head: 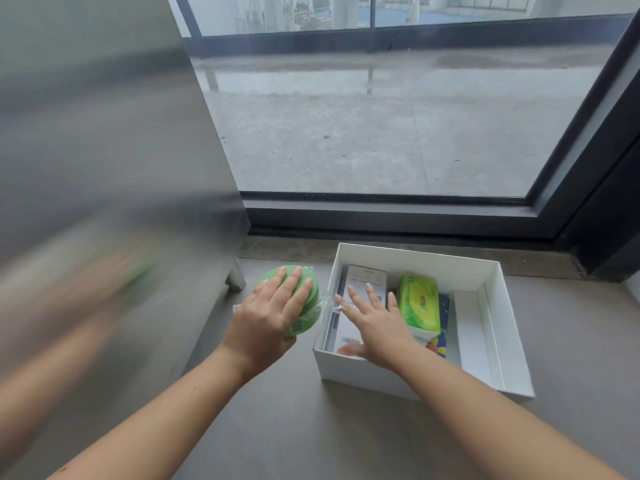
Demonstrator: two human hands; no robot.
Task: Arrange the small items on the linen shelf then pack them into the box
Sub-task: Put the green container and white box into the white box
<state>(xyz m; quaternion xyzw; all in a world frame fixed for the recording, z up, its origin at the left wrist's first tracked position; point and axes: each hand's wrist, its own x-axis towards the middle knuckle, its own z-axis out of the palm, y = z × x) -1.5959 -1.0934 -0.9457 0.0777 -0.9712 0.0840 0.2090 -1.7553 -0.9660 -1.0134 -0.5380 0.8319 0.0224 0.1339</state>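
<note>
On the grey floor (304,431) at 6 o'clock, two hands work at an open white box (363,375).

The left hand (268,315) holds a round green tub (306,315) in clear wrap, fingers laid over its top, just outside the box's wall at its 9 o'clock. The right hand (375,327) is spread flat, fingers apart, holding nothing, over the box's near-left corner. Inside lie a white barcoded packet (365,280) at 11 o'clock and a green-yellow tissue pack (419,306) in the middle. A steel cabinet (104,133) stands at 9 o'clock; a window (381,133) fills 12 o'clock.
</note>
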